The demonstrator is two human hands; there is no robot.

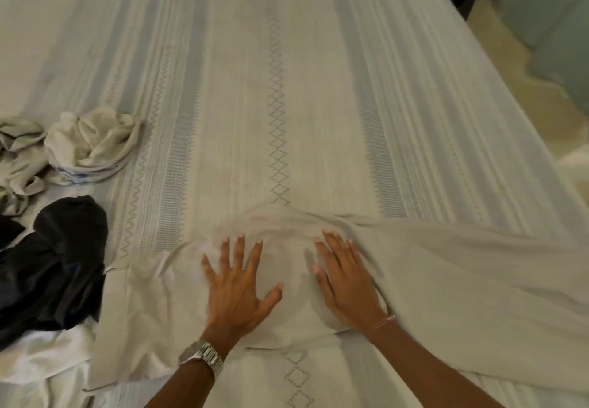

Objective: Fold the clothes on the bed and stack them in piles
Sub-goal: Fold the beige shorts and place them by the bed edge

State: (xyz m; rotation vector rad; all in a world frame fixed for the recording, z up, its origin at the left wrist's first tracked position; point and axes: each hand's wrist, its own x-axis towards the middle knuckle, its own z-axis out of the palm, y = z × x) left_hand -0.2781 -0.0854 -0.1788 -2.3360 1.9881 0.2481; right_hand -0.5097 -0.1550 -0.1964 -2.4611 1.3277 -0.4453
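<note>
Pale garment [430,280] spread on the bed [287,89], left hand [236,293] and right hand [347,286] pressing it flat, fingers straight, gripping nothing, crumpled clothes [63,159] at left.

No text, label, brand, number or sign is showing legibly anywhere in this view. The wristwatch [201,360] is sitting below the left hand's fingers, and its face is turning away, so no maker's name or numerals can be read. The crumpled white cloth [92,144], lying well to the left of and beyond the fingers, is showing a small blue printed patch at its lower edge, too blurred to tell whether it is lettering. The bedspread [277,89] beyond the fingertips is carrying only woven diamond and zigzag patterns, not writing.
</note>
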